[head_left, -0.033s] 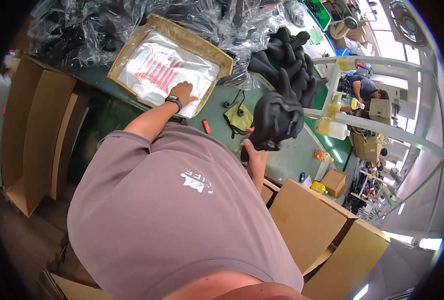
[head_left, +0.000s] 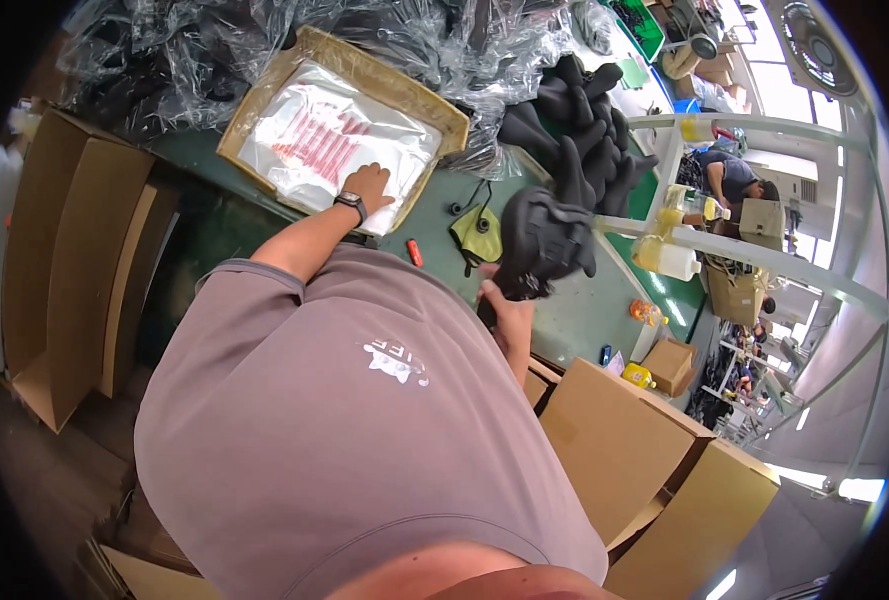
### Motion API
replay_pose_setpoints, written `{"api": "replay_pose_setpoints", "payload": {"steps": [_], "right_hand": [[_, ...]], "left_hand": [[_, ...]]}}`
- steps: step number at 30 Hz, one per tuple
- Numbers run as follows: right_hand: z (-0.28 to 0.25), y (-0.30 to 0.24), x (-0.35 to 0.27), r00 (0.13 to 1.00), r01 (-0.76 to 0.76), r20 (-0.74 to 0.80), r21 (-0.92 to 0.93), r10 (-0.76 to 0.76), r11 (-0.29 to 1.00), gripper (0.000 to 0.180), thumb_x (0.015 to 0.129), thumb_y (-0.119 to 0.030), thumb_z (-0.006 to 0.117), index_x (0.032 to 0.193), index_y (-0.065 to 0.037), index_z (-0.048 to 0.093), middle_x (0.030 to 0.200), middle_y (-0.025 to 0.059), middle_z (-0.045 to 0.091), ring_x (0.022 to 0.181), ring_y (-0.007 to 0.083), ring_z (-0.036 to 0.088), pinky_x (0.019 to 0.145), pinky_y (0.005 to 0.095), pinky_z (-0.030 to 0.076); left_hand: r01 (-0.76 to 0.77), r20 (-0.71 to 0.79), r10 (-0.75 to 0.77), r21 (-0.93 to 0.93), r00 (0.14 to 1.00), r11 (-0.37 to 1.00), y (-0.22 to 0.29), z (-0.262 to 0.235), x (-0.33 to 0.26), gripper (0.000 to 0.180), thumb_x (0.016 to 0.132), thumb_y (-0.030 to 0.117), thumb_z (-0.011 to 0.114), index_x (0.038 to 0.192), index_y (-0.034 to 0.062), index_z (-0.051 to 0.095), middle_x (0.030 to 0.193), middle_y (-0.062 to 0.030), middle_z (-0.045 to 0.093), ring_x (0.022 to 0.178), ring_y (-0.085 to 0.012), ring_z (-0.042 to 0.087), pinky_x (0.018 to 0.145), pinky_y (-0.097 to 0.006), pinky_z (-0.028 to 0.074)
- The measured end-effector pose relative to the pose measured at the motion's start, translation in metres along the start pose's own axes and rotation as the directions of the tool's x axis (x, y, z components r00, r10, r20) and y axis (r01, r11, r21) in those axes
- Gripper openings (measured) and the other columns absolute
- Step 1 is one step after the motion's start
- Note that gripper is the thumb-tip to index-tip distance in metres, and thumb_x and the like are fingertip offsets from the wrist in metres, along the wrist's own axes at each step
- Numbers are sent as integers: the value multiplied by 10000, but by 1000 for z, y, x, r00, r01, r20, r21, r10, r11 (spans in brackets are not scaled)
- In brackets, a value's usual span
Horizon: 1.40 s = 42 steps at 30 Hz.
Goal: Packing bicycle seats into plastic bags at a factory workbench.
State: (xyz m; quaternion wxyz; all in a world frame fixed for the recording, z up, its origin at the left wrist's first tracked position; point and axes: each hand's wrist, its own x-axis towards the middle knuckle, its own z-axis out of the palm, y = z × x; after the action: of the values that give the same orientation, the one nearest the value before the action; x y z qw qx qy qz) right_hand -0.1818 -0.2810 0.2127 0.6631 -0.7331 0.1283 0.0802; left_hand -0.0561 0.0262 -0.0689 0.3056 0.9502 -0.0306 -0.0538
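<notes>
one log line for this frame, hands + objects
left hand: on clear bag stack in cardboard tray | right hand: gripping black moulded part

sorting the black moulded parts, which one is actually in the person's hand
The black part gripped by the right hand above the green table, nearest the person; the other black parts lie piled farther back, untouched.

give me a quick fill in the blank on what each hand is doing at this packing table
1. The left hand rests on a stack of clear plastic bags lying in a shallow ____ tray.
2. The right hand holds a moulded part coloured ____.
3. The left wrist wears a ____.
4. The small red object lies on the ____ tabletop.

Missing words: cardboard; black; watch; green
</notes>
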Motion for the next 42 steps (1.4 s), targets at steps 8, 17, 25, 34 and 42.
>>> {"api": "replay_pose_setpoints", "payload": {"steps": [8,17,25,34,42], "right_hand": [[29,47,18,955,-271,-206,-303,214,914,444,1035,-396,830,1161,-1,670,850,69,739,708,169,690,669,347,553],[105,90,106,941,273,317,-490,-122,828,954,956,-196,867,1731,-51,331,1280,274,743,1059,354,778,904,448,604],[174,95,163,823,502,567,-710,-22,493,1131,897,-286,919,1778,-101,236,1336,376,696,1210,512,716,943,519,594],[148,15,155,729,-576,570,212,379,789,498,1101,-171,706,1540,-107,481,1069,142,724,774,256,734,611,427,608],[194,-98,99,545,794,607,-152,-579,588,396,1125,-71,575,1500,39,631,1462,267,664,1353,440,640,1168,476,475]], "left_hand": [[188,39,-184,-168,982,968,-25,8,-1,250,1085,289,659,1148,70,761,1078,-182,780,1037,-392,758,898,-530,609],[349,14,-610,-830,792,434,-66,5,-3,211,1083,96,560,1230,3,681,982,-168,832,826,-252,796,787,-387,620],[-212,-240,36,-767,970,605,30,-152,-52,142,1088,102,621,1184,56,714,1042,-118,745,974,-251,739,885,-411,586],[-17,7,-191,-992,981,-125,46,-286,-150,160,1058,69,631,1218,65,633,979,7,654,916,-86,616,780,-261,491],[-164,-520,-432,-757,737,632,119,-279,-78,936,888,113,938,1660,1,419,1431,-117,664,1280,-174,636,1092,-358,544]]}}
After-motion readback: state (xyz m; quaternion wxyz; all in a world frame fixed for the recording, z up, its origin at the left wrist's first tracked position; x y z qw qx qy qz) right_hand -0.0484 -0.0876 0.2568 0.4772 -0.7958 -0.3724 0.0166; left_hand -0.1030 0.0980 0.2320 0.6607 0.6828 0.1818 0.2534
